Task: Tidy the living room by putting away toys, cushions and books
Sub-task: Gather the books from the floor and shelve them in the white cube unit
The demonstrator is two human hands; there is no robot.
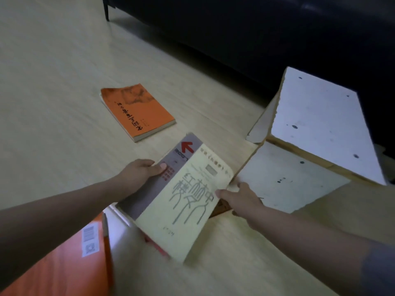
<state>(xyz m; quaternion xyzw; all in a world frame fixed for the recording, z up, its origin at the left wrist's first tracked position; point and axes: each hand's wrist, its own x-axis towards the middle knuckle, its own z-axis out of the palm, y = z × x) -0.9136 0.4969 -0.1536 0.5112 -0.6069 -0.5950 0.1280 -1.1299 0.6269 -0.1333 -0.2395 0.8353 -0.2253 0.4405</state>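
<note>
A person's two bare forearms reach in from the bottom corners of the frame over a pale wood floor (53, 71). Just below the centre, both hands hold a small stack of books, tilted and lifted at its far end. On top is a pale yellow book (188, 206) with large grey seal-script characters. Under it, showing along the left side, is a grey book (154, 189) with a red arrow on its cover.

The left hand (139, 171) grips the stack's left edge, with its thumb pressed flat on the grey cover and its fingers curled out of sight beneath. The right hand (239, 199) grips the yellow book's right edge, thumb on the cover and fingers tucked below.

An orange book (136, 110) lies flat on the floor above and left of centre, well apart from the hands. Another orange book with a barcode label (70, 263) fills the lower left corner, partly under the left forearm.

At right, a white wooden shelf unit (316, 120) sits on the floor, just beside the right hand. A dark sofa (235, 28) spans the top of the frame.
</note>
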